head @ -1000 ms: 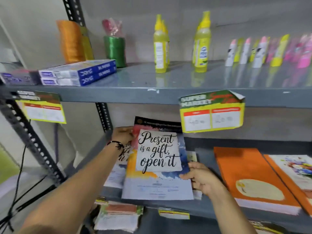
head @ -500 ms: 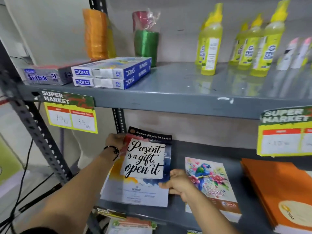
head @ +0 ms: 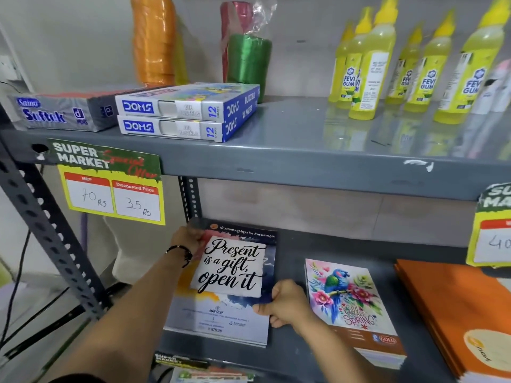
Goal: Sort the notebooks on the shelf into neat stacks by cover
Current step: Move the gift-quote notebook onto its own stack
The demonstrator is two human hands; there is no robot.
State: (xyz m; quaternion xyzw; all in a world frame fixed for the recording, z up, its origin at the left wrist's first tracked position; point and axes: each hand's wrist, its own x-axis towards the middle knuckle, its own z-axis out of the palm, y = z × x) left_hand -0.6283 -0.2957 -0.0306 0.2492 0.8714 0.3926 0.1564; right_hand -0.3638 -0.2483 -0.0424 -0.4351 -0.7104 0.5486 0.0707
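A notebook with the cover "Present is a gift, open it" (head: 231, 275) lies on top of a stack at the left end of the lower shelf (head: 290, 252). My left hand (head: 188, 240) grips its far left corner. My right hand (head: 284, 302) pinches its right edge near the front. To the right sits a stack of "Hello Spring" parrot notebooks (head: 348, 305), apart from the first stack. A pile of orange notebooks (head: 453, 313) lies further right, cut off by the frame.
The upper shelf (head: 276, 150) carries two Doms pastel boxes (head: 182, 114), a Softek box (head: 55, 111), ribbon rolls (head: 246, 59) and several yellow gum bottles (head: 370, 67). Price tags (head: 110, 189) hang from its front edge. A slotted upright (head: 47, 233) stands at the left.
The view has moved closer and to the left. Both hands have lowered the "Present is a gift" notebook flat onto the left stack, and the parrot stack to its right now shows fully.
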